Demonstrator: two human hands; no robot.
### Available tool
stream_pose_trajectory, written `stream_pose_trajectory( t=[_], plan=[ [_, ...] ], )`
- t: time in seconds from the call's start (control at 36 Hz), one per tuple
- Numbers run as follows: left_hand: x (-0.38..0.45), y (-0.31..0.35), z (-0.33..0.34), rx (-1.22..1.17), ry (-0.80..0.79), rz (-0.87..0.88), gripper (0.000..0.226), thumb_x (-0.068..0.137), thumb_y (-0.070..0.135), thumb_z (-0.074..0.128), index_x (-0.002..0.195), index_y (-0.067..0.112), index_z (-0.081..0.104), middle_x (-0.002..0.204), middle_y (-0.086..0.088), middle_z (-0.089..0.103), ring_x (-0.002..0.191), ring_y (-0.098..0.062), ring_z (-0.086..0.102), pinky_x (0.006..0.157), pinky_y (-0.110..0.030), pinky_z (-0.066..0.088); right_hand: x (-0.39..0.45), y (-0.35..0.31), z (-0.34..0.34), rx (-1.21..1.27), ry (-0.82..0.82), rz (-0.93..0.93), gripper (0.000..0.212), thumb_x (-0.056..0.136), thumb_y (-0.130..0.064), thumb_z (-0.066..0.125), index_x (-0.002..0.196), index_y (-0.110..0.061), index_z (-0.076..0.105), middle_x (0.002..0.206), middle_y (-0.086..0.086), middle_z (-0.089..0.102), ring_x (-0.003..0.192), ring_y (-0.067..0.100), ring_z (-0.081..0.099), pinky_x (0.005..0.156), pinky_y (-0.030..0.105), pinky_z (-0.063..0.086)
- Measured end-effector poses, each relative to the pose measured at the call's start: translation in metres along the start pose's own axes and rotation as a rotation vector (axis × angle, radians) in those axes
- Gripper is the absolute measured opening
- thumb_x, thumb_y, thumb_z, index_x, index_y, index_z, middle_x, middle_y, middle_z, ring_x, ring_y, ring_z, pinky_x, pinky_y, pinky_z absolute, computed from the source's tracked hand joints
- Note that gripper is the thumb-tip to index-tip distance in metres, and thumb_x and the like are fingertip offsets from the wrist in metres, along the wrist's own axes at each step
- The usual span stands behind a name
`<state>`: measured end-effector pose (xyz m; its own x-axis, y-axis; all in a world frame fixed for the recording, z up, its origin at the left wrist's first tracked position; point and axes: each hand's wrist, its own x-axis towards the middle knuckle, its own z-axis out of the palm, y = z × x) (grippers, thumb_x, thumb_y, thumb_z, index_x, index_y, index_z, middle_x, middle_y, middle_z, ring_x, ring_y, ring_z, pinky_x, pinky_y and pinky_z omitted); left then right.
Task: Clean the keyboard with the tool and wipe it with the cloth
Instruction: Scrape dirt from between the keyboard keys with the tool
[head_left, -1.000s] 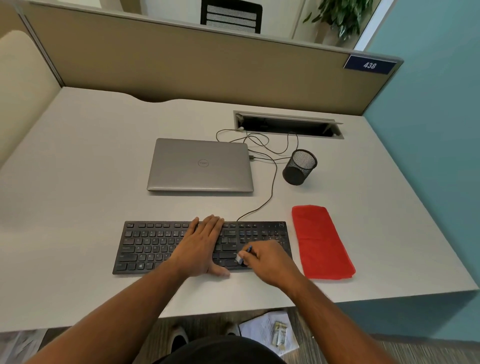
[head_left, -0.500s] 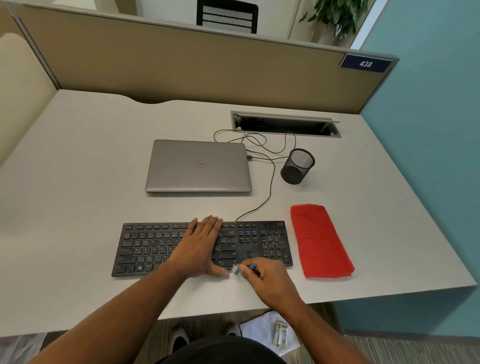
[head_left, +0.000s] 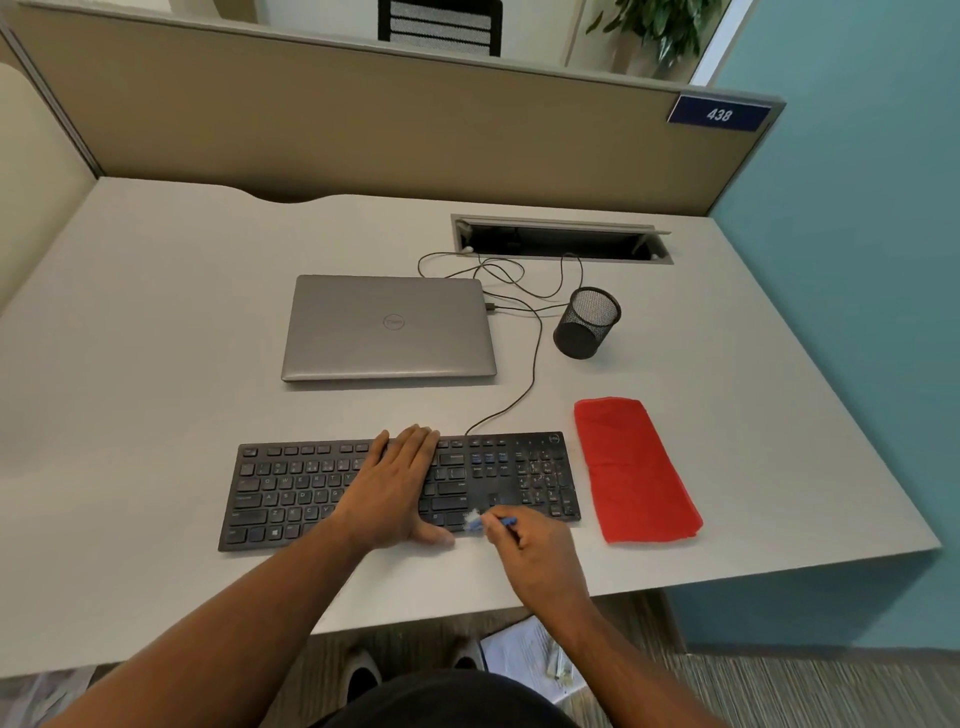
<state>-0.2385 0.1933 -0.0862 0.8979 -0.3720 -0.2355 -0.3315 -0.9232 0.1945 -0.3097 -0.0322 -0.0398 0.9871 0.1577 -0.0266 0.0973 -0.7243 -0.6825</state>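
Note:
A black keyboard (head_left: 291, 493) lies near the desk's front edge. My left hand (head_left: 397, 488) rests flat on its middle keys, fingers straight and together. My right hand (head_left: 537, 553) grips a small blue-handled brush (head_left: 491, 523). The brush's pale bristles touch the keyboard's front row, just right of my left thumb. A folded red cloth (head_left: 634, 470) lies on the desk right of the keyboard, untouched.
A closed grey laptop (head_left: 387, 330) sits behind the keyboard. A black mesh cup (head_left: 587, 322) stands to its right, with loose cables (head_left: 519, 291) running to an open cable tray (head_left: 561, 239). Papers (head_left: 530, 660) lie on the floor below the desk edge.
My right hand first drew the brush back to the keyboard's front edge, then edged forward so the bristles sit on the front row. My left hand has stayed put.

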Motion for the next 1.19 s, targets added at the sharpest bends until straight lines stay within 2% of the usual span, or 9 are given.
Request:
stream_pose_trajectory(
  t=[0.08,0.25,0.33,0.42,0.78,0.94,1.03,1.14,1.19],
  plan=[
    [0.0,-0.001,-0.001,-0.005,0.005,0.006,0.147,0.064,0.103,0.047,0.164,0.013,-0.014,0.174,-0.007,-0.005,0.16,-0.024,-0.01,0.127,-0.047,-0.015,0.003,0.01,-0.011,-0.039,0.07,0.058,0.017,0.101,-0.034,0.06,0.098,-0.03,0.076,0.079,-0.023,0.063,0.075,-0.004,0.062,0.063,0.006,0.041],
    [0.0,-0.002,0.0,-0.017,0.007,0.013,0.147,0.064,0.103,0.047,0.164,0.013,-0.014,0.174,-0.007,-0.005,0.16,-0.023,-0.01,0.126,-0.046,-0.016,0.011,0.023,-0.034,-0.089,0.141,0.123,0.037,0.103,-0.03,0.058,0.066,-0.031,0.056,0.053,-0.016,0.055,0.057,0.005,0.056,0.048,0.016,0.032],
    [0.0,-0.003,0.001,-0.022,0.015,0.016,0.147,0.064,0.103,0.047,0.164,0.013,-0.013,0.174,-0.007,-0.004,0.16,-0.023,-0.01,0.127,-0.046,-0.015,0.019,0.007,-0.036,0.022,0.129,0.064,0.022,0.101,-0.027,0.062,0.084,-0.037,0.07,0.068,-0.031,0.064,0.074,-0.005,0.065,0.062,0.009,0.044],
    [0.0,-0.002,0.001,-0.034,0.02,0.019,0.148,0.063,0.103,0.048,0.164,0.013,-0.011,0.174,-0.007,-0.002,0.16,-0.023,-0.009,0.127,-0.046,-0.014,0.024,0.003,-0.028,0.012,0.039,0.089,0.017,0.101,-0.035,0.06,0.101,-0.032,0.077,0.081,-0.017,0.072,0.078,0.002,0.066,0.064,0.016,0.049],
    [-0.002,-0.001,-0.002,-0.023,-0.002,0.01,0.145,0.065,0.101,0.049,0.164,0.014,-0.015,0.174,-0.005,-0.007,0.159,-0.022,-0.012,0.127,-0.046,-0.014,0.034,-0.001,-0.033,-0.076,-0.089,0.188,0.03,0.104,-0.035,0.054,0.082,-0.024,0.071,0.067,-0.012,0.065,0.062,0.002,0.06,0.055,0.016,0.04],
    [-0.002,0.0,-0.003,-0.032,0.01,0.011,0.146,0.065,0.1,0.051,0.164,0.013,-0.013,0.174,-0.007,-0.005,0.16,-0.023,-0.01,0.126,-0.045,-0.016,0.035,-0.007,-0.034,0.193,-0.065,0.2,0.018,0.1,-0.03,0.062,0.087,-0.034,0.074,0.077,-0.012,0.074,0.078,0.0,0.07,0.075,0.02,0.057],
    [-0.002,0.0,-0.003,-0.024,0.004,0.007,0.146,0.066,0.1,0.05,0.164,0.014,-0.013,0.174,-0.006,-0.006,0.16,-0.023,-0.011,0.126,-0.045,-0.016,0.032,-0.006,-0.031,0.07,-0.155,0.138,0.023,0.101,-0.032,0.059,0.085,-0.044,0.071,0.079,-0.022,0.071,0.082,-0.004,0.066,0.073,0.013,0.05],
    [-0.002,0.0,-0.003,-0.026,0.01,0.01,0.145,0.066,0.1,0.05,0.164,0.014,-0.013,0.174,-0.006,-0.006,0.16,-0.023,-0.011,0.127,-0.045,-0.015,0.034,-0.005,-0.032,-0.076,-0.242,0.123,0.027,0.103,-0.036,0.054,0.085,-0.03,0.073,0.074,-0.012,0.068,0.071,0.006,0.062,0.069,0.028,0.053],
    [-0.002,0.0,-0.003,-0.03,0.015,0.012,0.146,0.065,0.1,0.05,0.164,0.014,-0.013,0.174,-0.006,-0.005,0.16,-0.023,-0.01,0.127,-0.045,-0.014,0.032,-0.005,-0.032,-0.028,-0.17,0.09,0.021,0.103,-0.031,0.056,0.088,-0.031,0.071,0.074,-0.021,0.064,0.073,-0.001,0.061,0.065,0.015,0.046]
  ],
)
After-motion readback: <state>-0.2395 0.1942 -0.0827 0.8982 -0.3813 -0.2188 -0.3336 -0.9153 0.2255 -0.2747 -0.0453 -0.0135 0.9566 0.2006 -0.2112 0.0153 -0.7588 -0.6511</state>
